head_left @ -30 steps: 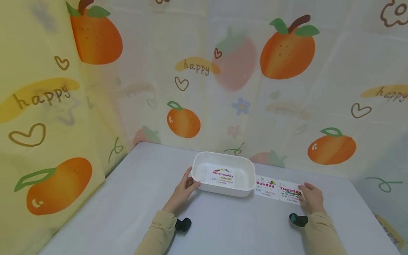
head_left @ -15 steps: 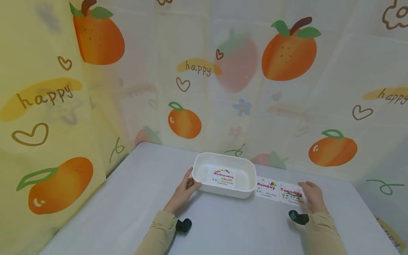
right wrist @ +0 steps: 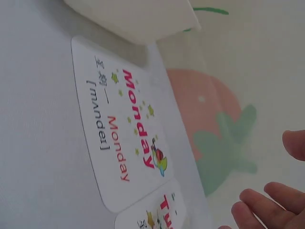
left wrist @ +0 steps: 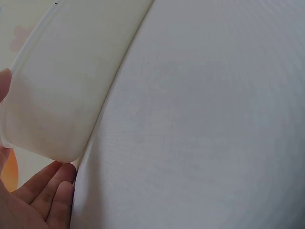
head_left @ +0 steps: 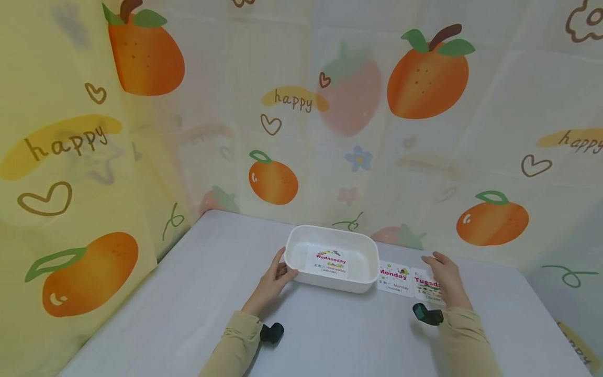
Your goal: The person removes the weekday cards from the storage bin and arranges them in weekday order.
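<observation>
A white plastic box (head_left: 332, 283) stands toward the back of the table with a "Wednesday" card (head_left: 328, 263) lying in it. My left hand (head_left: 271, 278) holds its left end, thumb at the rim and fingers (left wrist: 50, 195) low against the outer wall. To the right of the box, a "Monday" card (head_left: 394, 279) and a "Tuesday" card (head_left: 425, 287) lie edge to edge. Over the Tuesday card hovers my right hand (head_left: 448, 280), covering its right part in the head view. The right fingers (right wrist: 267, 210) are loosely bent, with nothing between them and the thumb.
The table (head_left: 348, 335) has a pale cloth top. Behind and to the left hangs a fruit-print curtain (head_left: 212, 104), close past the back edge. Black wrist cameras (head_left: 271, 333) project inward from both sleeves.
My right hand has let go of the Tuesday card's right edge, risen and moved left over it. The left hand and the box hold their place.
</observation>
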### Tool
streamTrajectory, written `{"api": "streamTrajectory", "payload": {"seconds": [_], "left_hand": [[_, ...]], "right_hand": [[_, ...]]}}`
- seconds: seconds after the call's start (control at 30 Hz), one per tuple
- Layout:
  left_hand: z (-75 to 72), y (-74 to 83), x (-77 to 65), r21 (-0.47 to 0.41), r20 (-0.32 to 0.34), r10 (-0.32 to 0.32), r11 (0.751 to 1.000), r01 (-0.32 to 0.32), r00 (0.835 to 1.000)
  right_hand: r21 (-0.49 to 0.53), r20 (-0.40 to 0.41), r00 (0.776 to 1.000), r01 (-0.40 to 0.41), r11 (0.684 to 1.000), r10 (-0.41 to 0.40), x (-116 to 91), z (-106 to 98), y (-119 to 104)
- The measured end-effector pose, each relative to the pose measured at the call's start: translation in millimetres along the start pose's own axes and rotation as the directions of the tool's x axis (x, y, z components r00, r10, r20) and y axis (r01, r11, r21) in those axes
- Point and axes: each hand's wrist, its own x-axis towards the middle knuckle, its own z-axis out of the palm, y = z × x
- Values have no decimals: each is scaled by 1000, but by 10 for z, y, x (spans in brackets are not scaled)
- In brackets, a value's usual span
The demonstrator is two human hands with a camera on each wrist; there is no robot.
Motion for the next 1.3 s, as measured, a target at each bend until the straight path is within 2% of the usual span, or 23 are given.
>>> {"api": "streamTrajectory", "payload": {"seconds": [0.1, 0.23, 0.33, 0.47, 0.7, 0.87, 1.0, 1.2, 1.3], "left_hand": [[-10, 7, 6, -16, 8, -2, 1000, 2, 1000], [-18, 14, 9, -30, 13, -3, 1000, 3, 1000], [-15, 15, -2, -8, 7, -8, 1000, 8, 1000], [-6, 8, -12, 9, -2, -9, 1000, 9, 1000], [3, -9, 1, 10, -6, -5, 1000, 5, 1000], [3, 5, -10, 8, -15, -32, 999, 32, 999], [3, 11, -13, 3, -22, -45, 999, 45, 999], [7, -10, -7, 6, -13, -52, 999, 52, 999], [7, -18, -11, 4, -13, -45, 999, 45, 999]], "right_hand": [[39, 35, 998, 42, 998, -43, -161, 81, -199], [72, 76, 990, 111, 991, -116, -548, 214, -575], [52, 119, 977, 174, 983, -179, -848, 314, -843], [59, 194, 950, 238, 970, -245, -1086, 423, -1110], [82, 261, 925, 263, 961, -275, -1148, 665, -1311], [71, 312, 893, 319, 945, -325, -1111, 871, -1371], [39, 353, 874, 344, 938, -335, -1094, 1028, -1386], [17, 397, 864, 329, 944, -309, -1101, 1232, -1368], [-2, 402, 868, 319, 948, -292, -1113, 1327, -1366]]}}
